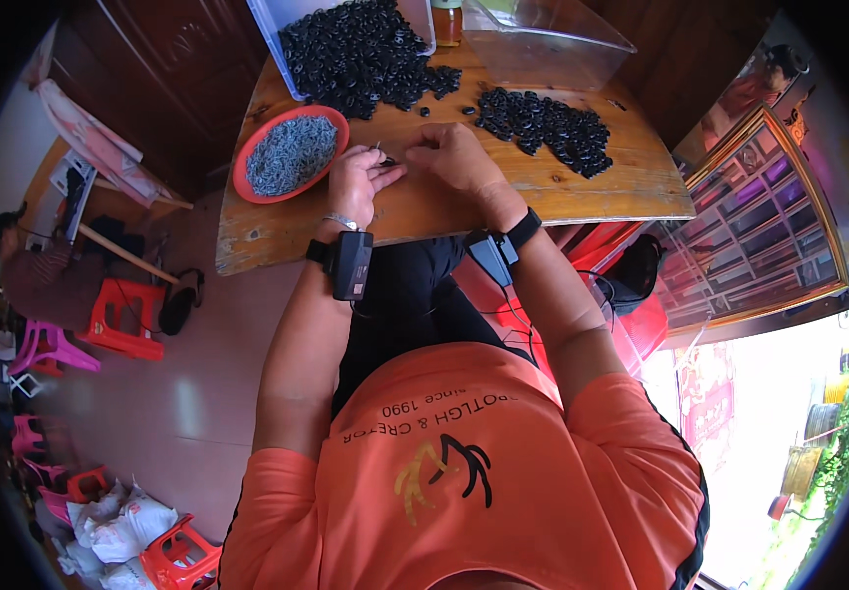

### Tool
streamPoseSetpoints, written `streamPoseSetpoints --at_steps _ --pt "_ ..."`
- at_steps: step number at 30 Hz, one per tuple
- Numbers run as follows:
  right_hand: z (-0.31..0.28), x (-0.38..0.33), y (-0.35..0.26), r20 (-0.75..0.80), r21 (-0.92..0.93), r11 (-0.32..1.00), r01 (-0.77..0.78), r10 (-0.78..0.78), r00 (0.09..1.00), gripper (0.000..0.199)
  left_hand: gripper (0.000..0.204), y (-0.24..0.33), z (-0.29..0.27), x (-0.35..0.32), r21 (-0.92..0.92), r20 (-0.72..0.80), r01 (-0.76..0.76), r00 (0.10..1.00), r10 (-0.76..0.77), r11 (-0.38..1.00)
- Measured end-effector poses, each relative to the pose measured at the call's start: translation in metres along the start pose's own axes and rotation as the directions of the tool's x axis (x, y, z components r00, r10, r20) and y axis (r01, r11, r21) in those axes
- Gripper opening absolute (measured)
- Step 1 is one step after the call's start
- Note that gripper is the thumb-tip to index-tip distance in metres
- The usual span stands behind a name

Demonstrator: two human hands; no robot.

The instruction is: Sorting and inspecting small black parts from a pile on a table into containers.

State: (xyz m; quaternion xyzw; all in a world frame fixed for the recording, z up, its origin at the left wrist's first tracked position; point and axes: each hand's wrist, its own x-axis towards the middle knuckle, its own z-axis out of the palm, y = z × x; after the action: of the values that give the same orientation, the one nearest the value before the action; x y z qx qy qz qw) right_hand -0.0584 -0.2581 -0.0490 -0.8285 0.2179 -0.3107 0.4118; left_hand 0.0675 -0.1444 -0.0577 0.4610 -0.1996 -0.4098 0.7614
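Small dark piece [388,160] in left hand [355,180], right hand [455,159] beside

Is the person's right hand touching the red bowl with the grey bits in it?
Apart. The head view shows the right hand well to the right of the red bowl, with the left hand between them.
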Motion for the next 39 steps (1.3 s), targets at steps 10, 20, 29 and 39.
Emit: streamPoseSetpoints --at_steps 10,20,29,39 --pt "0.014 -0.002 -0.010 -0.003 -0.237 0.953 0.187 -0.194 0.981 0.015 0.011 -0.003 0.001 -0.005 0.115 0.080 -0.041 0.996 0.032 0.993" --pt "0.020 -0.004 -0.013 -0.018 -0.371 0.878 0.302 -0.332 0.943 0.016 0.013 -0.003 0.000 0.006 0.098 -0.056 0.056 0.997 -0.050 0.994" --pt "0.018 -0.003 -0.009 -0.043 -0.327 0.897 0.297 -0.328 0.944 0.016 0.012 -0.001 0.000 0.001 0.127 0.042 0.038 0.998 -0.044 0.991" --pt "0.009 0.004 0.001 0.043 0.031 0.999 -0.014 0.013 0.999 0.019 0.012 -0.006 0.004 -0.007 0.248 0.094 -0.129 0.990 0.109 0.960"
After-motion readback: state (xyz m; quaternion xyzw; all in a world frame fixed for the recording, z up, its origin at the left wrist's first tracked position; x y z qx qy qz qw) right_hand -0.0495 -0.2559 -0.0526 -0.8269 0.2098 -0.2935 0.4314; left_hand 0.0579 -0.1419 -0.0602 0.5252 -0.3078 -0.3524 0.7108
